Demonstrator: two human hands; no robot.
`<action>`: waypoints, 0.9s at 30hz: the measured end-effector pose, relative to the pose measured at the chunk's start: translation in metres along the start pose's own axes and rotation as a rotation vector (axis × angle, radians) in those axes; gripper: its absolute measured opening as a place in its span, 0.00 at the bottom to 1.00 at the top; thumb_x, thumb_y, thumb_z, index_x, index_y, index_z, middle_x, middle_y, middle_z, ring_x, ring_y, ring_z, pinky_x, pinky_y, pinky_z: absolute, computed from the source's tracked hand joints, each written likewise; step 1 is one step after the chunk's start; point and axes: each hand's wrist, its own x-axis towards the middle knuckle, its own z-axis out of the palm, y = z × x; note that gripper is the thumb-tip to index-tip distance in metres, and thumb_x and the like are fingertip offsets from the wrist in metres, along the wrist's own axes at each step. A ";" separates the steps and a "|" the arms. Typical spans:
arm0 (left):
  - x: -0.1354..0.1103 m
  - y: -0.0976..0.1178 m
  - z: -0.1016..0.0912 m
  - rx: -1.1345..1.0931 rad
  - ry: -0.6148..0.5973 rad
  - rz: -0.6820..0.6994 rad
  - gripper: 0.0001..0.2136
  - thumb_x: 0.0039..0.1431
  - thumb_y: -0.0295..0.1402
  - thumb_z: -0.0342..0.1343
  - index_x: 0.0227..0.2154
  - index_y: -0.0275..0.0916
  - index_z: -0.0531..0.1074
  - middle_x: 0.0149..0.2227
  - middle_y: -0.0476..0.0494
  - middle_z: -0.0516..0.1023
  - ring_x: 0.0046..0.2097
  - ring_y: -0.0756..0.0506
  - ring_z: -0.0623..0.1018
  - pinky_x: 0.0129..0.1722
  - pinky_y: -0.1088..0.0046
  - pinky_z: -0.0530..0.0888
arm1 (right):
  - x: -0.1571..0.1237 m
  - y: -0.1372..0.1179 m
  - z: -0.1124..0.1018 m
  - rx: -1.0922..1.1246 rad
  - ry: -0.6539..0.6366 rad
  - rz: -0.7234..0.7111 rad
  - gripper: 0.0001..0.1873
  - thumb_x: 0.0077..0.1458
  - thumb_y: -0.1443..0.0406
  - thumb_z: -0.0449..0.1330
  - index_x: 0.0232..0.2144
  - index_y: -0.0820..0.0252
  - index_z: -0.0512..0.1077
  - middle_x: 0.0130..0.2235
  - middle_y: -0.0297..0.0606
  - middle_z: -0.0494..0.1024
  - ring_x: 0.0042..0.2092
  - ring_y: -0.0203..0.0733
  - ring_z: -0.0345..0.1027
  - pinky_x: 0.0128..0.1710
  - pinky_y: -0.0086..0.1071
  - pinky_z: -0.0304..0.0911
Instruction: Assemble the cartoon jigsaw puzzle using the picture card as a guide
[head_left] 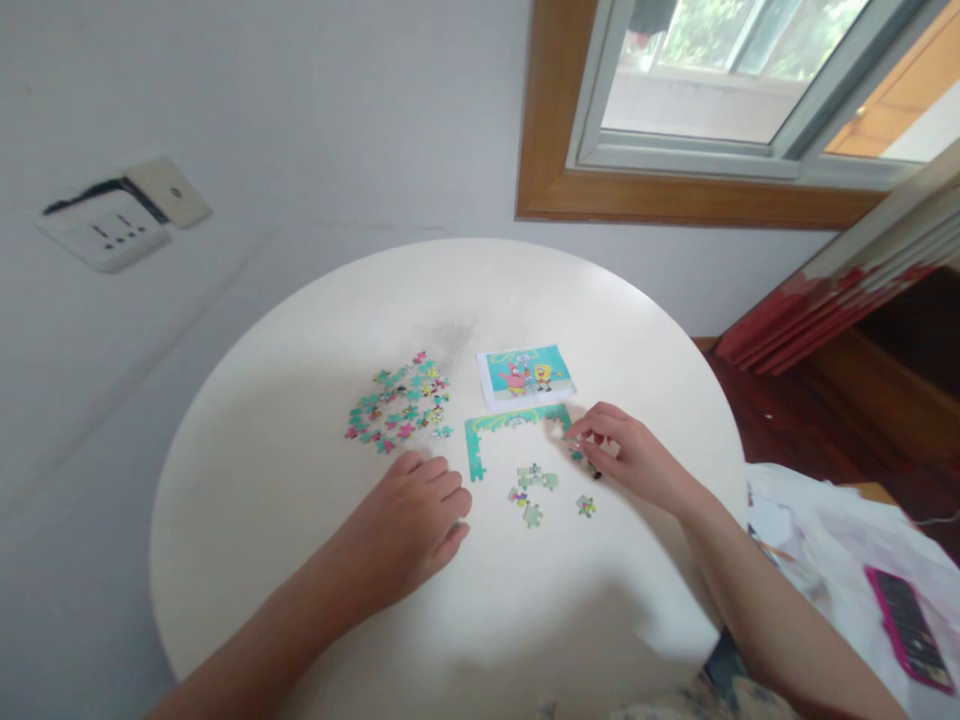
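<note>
A round white table point(300, 560) carries a small jigsaw. My right hand point(626, 450) is pinched shut on a puzzle piece at the right end of the joined teal border strip point(499, 430). My left hand point(412, 525) lies palm down on the table just left of the strip, fingers loosely together, holding nothing. A heap of loose pieces point(401, 402) lies beyond my left hand. A few separate pieces point(536, 490) lie between my hands. The reference picture point(526, 373) with cartoon figures sits behind the strip.
A wall with a power socket point(112, 225) stands to the left and a wood-framed window point(720, 110) at the upper right. A pink phone point(909, 625) lies on white cloth at the lower right. Dark wooden floor shows past the table's right edge.
</note>
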 end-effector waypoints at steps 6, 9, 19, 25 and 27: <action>-0.011 -0.009 -0.010 -0.137 -0.046 -0.030 0.02 0.59 0.32 0.55 0.34 0.42 0.70 0.36 0.48 0.72 0.43 0.43 0.69 0.45 0.64 0.59 | 0.000 0.001 -0.002 0.010 -0.004 0.022 0.10 0.58 0.69 0.55 0.40 0.57 0.74 0.39 0.39 0.71 0.35 0.36 0.69 0.38 0.32 0.66; -0.016 -0.012 -0.015 -0.157 -0.080 -0.044 0.03 0.56 0.29 0.56 0.34 0.42 0.70 0.38 0.48 0.71 0.44 0.43 0.68 0.45 0.65 0.60 | 0.000 0.002 -0.002 0.002 -0.003 0.021 0.09 0.59 0.68 0.55 0.40 0.57 0.74 0.38 0.39 0.71 0.36 0.36 0.68 0.38 0.32 0.65; 0.008 0.008 0.008 0.075 -0.005 -0.092 0.09 0.63 0.32 0.50 0.27 0.37 0.70 0.34 0.43 0.72 0.41 0.41 0.68 0.41 0.62 0.60 | 0.001 -0.003 -0.004 -0.016 0.005 0.017 0.09 0.59 0.69 0.54 0.39 0.57 0.74 0.37 0.39 0.72 0.36 0.37 0.68 0.37 0.30 0.64; -0.005 -0.008 -0.006 -0.153 0.001 -0.026 0.06 0.60 0.36 0.55 0.34 0.40 0.70 0.37 0.46 0.71 0.43 0.43 0.67 0.45 0.64 0.61 | 0.000 -0.004 -0.007 -0.007 0.005 0.044 0.09 0.58 0.69 0.54 0.38 0.58 0.74 0.37 0.39 0.72 0.34 0.36 0.68 0.35 0.30 0.65; -0.011 -0.014 -0.012 -0.228 0.004 -0.015 0.07 0.58 0.35 0.58 0.38 0.42 0.69 0.41 0.47 0.70 0.46 0.43 0.67 0.49 0.65 0.60 | 0.000 -0.003 -0.007 -0.004 -0.002 0.044 0.09 0.58 0.69 0.54 0.38 0.57 0.74 0.37 0.39 0.72 0.34 0.36 0.68 0.35 0.30 0.65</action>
